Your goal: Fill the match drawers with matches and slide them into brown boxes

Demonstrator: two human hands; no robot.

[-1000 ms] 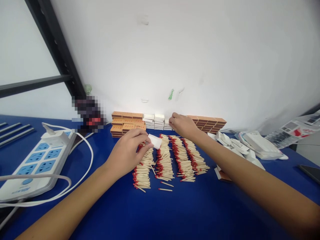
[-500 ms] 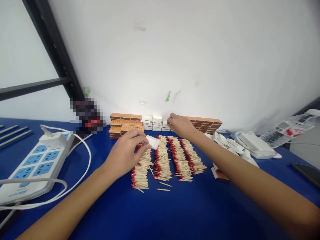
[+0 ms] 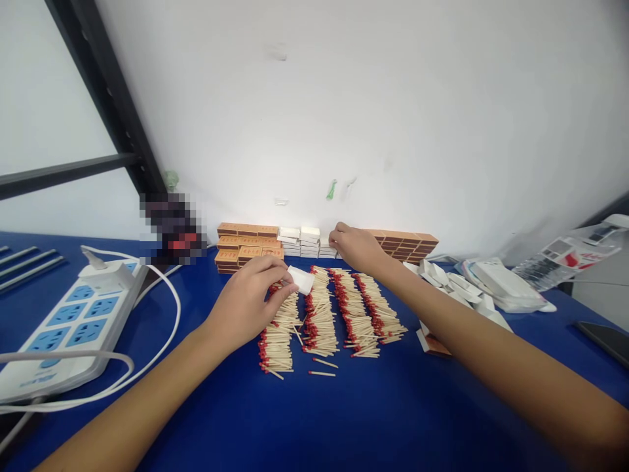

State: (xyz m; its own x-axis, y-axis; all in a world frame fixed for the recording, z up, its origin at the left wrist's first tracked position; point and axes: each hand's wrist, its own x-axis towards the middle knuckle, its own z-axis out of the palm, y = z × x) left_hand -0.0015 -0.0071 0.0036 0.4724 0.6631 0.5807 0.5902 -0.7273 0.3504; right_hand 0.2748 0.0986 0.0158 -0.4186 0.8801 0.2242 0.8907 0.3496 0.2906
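Between the thumb and fingers of my left hand (image 3: 248, 298) is a small white matchbox tray (image 3: 301, 280), tilted above the rows of matches. My right hand (image 3: 358, 246) reaches to the right end of the stacked white trays (image 3: 309, 245) by the wall. Its fingers are drawn together against the stack, and their tips are partly hidden, so any object in them cannot be made out. Red-headed matches (image 3: 322, 324) lie in several long rows under and between my hands. Two loose matches (image 3: 323, 373) lie in front of them.
Orange-brown matchboxes (image 3: 248, 231) are stacked at the left, with more matchboxes (image 3: 410, 244) behind my right wrist. Loose white trays (image 3: 462, 286) and plastic bags (image 3: 560, 259) lie at the right. A power strip (image 3: 73, 321) with looping white cables occupies the left side of the blue table (image 3: 314, 426).
Almost nothing differs. Both hands keep their places and grips, and the whole view has shifted very slightly.
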